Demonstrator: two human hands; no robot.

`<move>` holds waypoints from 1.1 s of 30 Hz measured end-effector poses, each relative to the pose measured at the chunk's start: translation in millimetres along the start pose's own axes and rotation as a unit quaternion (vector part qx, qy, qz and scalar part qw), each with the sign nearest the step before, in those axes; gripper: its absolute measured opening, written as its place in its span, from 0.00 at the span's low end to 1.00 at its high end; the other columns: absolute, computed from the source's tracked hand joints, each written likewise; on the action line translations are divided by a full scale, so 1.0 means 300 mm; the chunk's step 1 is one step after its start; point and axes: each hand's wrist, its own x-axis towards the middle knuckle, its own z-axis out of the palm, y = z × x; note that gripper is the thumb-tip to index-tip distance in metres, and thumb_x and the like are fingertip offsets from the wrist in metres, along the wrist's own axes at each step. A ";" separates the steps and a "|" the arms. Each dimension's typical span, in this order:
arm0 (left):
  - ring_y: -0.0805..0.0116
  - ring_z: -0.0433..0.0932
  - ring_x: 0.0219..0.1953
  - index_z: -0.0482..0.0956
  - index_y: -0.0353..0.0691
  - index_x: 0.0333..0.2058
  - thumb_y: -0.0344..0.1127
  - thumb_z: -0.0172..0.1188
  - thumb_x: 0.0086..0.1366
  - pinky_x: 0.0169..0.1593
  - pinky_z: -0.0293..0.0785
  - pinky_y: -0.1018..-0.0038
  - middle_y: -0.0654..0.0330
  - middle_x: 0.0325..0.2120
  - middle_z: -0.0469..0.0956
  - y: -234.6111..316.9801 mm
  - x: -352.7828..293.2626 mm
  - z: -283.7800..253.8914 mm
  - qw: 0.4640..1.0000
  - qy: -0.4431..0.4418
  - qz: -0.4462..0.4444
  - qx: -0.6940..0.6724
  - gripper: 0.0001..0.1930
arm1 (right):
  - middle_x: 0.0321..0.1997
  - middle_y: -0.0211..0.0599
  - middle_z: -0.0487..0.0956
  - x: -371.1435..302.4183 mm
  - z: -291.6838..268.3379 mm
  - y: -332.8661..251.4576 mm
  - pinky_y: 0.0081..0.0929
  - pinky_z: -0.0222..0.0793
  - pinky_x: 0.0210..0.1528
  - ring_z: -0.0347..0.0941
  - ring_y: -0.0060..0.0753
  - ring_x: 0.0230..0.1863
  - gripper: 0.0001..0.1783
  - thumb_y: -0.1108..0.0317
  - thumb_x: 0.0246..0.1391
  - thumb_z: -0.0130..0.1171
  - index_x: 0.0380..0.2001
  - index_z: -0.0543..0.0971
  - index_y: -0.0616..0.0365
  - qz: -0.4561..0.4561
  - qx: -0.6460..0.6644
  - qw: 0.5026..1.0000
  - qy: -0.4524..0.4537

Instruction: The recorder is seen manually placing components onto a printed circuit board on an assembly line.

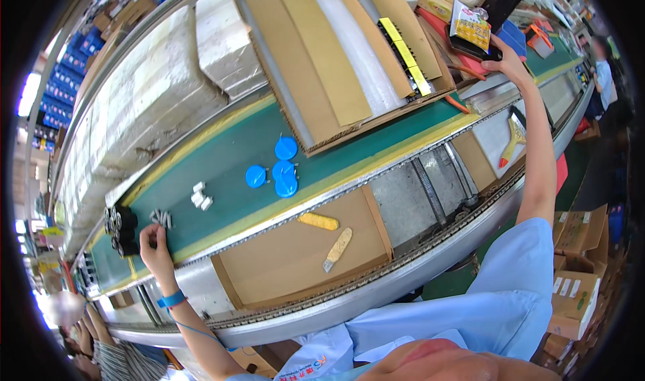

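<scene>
My left hand [155, 248] is at the left of the green conveyor belt [232, 156], thumb and fingertips pinched together; what they hold, if anything, is too small to make out. Small grey cylindrical parts [161, 218] lie at its fingertips, and a cluster of black cylinders [121, 230] stands just left. White small parts [201, 196] and several blue discs with wire leads [285, 178] lie farther right. My right hand [505, 60] reaches to the far right, its fingers closed round the edge of a black object [474, 51] beneath a yellow-and-white packet [470, 26].
A large cardboard box [322, 59] with yellow-and-black components [405, 57] sits on the belt. White foam blocks [144, 89] line the far side. Nearer lie a cardboard tray [269, 273] with two yellow-handled tools [338, 249], and cutters [513, 139]. A co-worker's hands [87, 327] show lower left.
</scene>
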 end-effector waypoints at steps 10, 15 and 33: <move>0.75 0.70 0.33 0.78 0.34 0.38 0.34 0.61 0.65 0.42 0.68 0.78 0.64 0.31 0.76 -0.013 0.017 -0.025 0.999 -0.023 -0.003 0.023 0.09 | 0.62 0.47 0.72 -0.096 0.017 -0.097 0.30 0.57 0.66 0.67 0.40 0.64 0.48 0.56 0.42 0.71 0.65 0.63 0.61 -0.007 -0.051 0.998 0.048; 0.77 0.70 0.34 0.78 0.35 0.37 0.35 0.62 0.64 0.41 0.67 0.79 0.65 0.31 0.77 -0.006 0.065 -0.061 0.995 -0.094 -0.037 0.014 0.09 | 0.69 0.38 0.64 -0.139 0.004 -0.037 0.32 0.50 0.71 0.59 0.38 0.69 0.50 0.58 0.42 0.71 0.68 0.60 0.52 -0.048 -0.047 0.997 0.027; 0.79 0.72 0.33 0.77 0.35 0.38 0.36 0.60 0.67 0.39 0.68 0.82 0.66 0.30 0.76 -0.050 0.121 -0.012 0.998 -0.056 -0.024 0.000 0.09 | 0.42 0.43 0.82 -0.220 -0.046 0.045 0.29 0.71 0.47 0.77 0.33 0.43 0.28 0.55 0.58 0.60 0.54 0.73 0.64 0.026 0.102 0.953 0.284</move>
